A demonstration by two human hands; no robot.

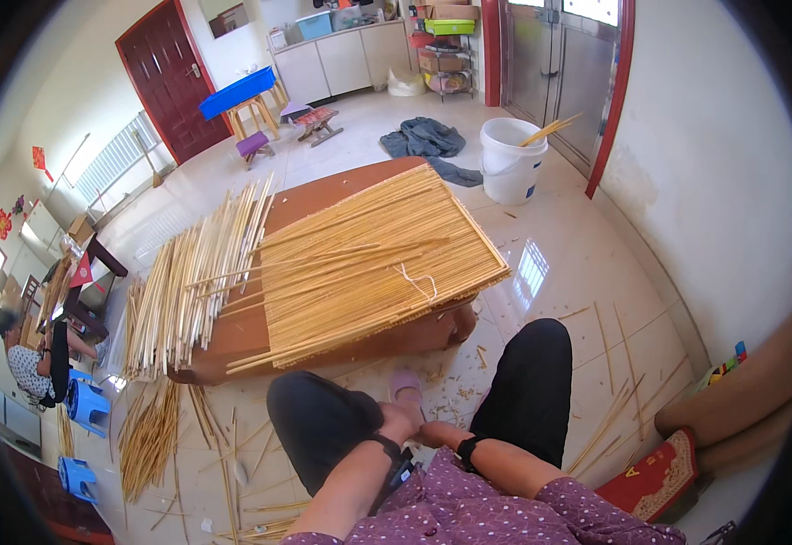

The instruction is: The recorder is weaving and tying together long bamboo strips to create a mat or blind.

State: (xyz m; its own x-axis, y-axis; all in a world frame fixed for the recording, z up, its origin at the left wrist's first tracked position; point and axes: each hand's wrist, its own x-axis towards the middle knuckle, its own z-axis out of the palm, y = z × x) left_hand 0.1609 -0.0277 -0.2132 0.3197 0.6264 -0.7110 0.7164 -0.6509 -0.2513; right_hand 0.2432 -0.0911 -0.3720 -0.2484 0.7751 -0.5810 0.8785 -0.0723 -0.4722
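Plenty of clutter is crowding the low reddish-brown table [314, 193]. A round white plastic bucket [509, 173] with thin yellow stalks [550, 130] poking out is standing past its far right corner, and a heap of dark grey-blue cloth [423, 138] is lying beyond its far edge. A thick spread of pale slender stalks [200, 272] is covering the table's left side, and a messy pile of straw-yellow stalks [146, 445] is sprawling on the floor to its near left. Blue plastic stools [87, 404] are sitting farther left of it, near another person [28, 363].

The glossy pale tile floor [587, 254] is collecting scraps around the table, and a dark red door [167, 77] is standing well beyond it.

As for the flat four-sided mat of golden-yellow stalks [368, 300], it's lying on the table's right part, its stalks running side by side in tight rows, with some loose ones and a white string [414, 280] lying on top.

The left hand [399, 421] and right hand [438, 434] are resting close together on the near side of the table, between the knees; can't tell whether they're gripping anything.
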